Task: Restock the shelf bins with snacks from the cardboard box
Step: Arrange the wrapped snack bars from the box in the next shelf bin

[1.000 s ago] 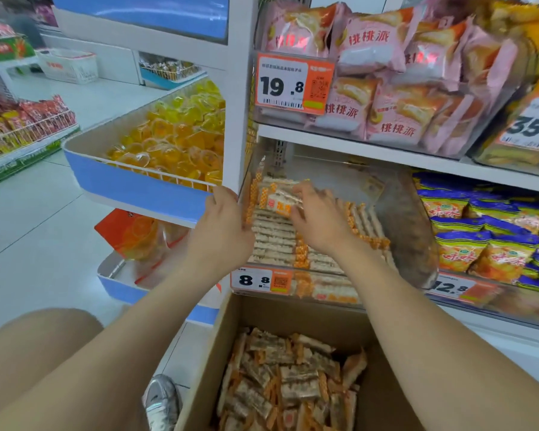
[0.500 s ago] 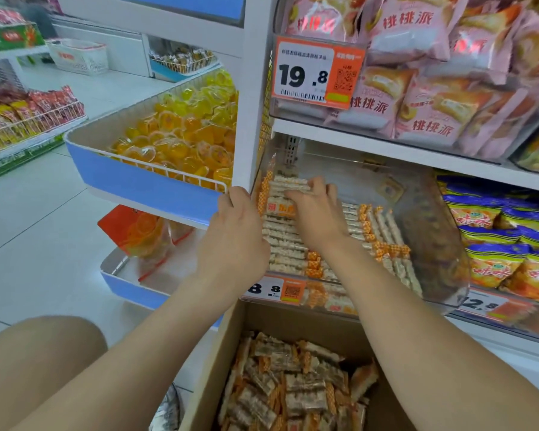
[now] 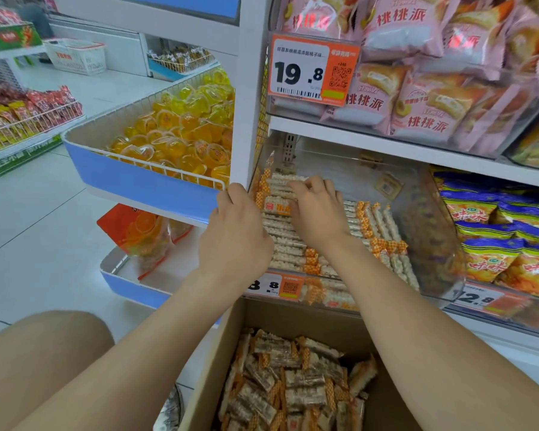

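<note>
Head view: right hand (image 3: 318, 209) fingers curled on top snack bars (image 3: 280, 244) in clear bin (image 3: 355, 169); left hand (image 3: 237, 234) at stack's end, grip hidden. Cardboard box (image 3: 206, 384) below. Bars likely light, brittle, slick wrappers; take mid-length.

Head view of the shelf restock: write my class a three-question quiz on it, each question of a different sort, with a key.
1. True or false: the cardboard box is empty.
2. The left hand and right hand work in the bin of: A pink pie packs, B snack bars, C yellow jelly cups.
3. Fill in: the price tag on the shelf above reads ___.
Key: 1 false; 2 B; 3 19.8
</note>
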Available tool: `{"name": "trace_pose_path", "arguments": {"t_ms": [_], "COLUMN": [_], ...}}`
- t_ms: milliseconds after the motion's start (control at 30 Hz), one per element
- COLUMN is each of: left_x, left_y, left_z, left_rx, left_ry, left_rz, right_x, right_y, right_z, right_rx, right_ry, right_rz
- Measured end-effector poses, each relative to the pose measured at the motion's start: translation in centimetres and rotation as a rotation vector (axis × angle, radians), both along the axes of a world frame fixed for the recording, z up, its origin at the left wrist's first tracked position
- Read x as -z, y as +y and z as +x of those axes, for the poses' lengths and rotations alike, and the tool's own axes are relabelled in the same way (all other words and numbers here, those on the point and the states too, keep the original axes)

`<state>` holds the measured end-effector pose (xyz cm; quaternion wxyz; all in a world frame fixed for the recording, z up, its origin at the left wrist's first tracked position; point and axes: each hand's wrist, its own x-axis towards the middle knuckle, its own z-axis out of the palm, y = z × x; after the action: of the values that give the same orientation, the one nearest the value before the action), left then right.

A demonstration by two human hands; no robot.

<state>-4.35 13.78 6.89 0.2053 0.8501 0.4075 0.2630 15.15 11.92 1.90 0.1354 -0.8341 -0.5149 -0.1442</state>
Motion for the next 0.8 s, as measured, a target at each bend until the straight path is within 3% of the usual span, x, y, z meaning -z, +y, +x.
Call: {"name": "trace_pose_path", "arguments": {"t_ms": [200,333,433,500,600,700,800], "left_x": [0.1,0.2,0.5,0.7,0.4,0.2,1.9], "left_y": [-0.3,-0.1,0.0,-0.2,-1.6,-3.6,-5.3], "left_z": [-0.1,0.0,0.0,-0.3,-1.1,-3.1,-5.5], "left_rx": [-0.006,-0.003,-0.024,-0.028,0.147,0.360,0.679], "left_ry": [0.024,0.035,0.111,0.160,0.061,0.012,0.231], "left_rz": [0.026,0.039,0.164,0.330,0.464,0.285,0.063], "right_x": [-0.8,-1.7,-2.6,-3.3,-4.1,-3.2,-0.1], "right_y": [-1.0,-1.7,-3.0,-4.9,-9.2,-14.2,-19.3], "right_z": [-0.3,-1.1,-2.0,-3.7,-7.1,-9.6,-11.3], "right_rx": [0.021,0.171,0.192,0.079,-0.120,-0.262,-0.285], "right_ry": [0.026,0.167,0.369,0.471,0.441,0.387,0.394], "right_rz": [-0.013,-0.033,0.149,0.279,0.352,0.346,0.179]}}
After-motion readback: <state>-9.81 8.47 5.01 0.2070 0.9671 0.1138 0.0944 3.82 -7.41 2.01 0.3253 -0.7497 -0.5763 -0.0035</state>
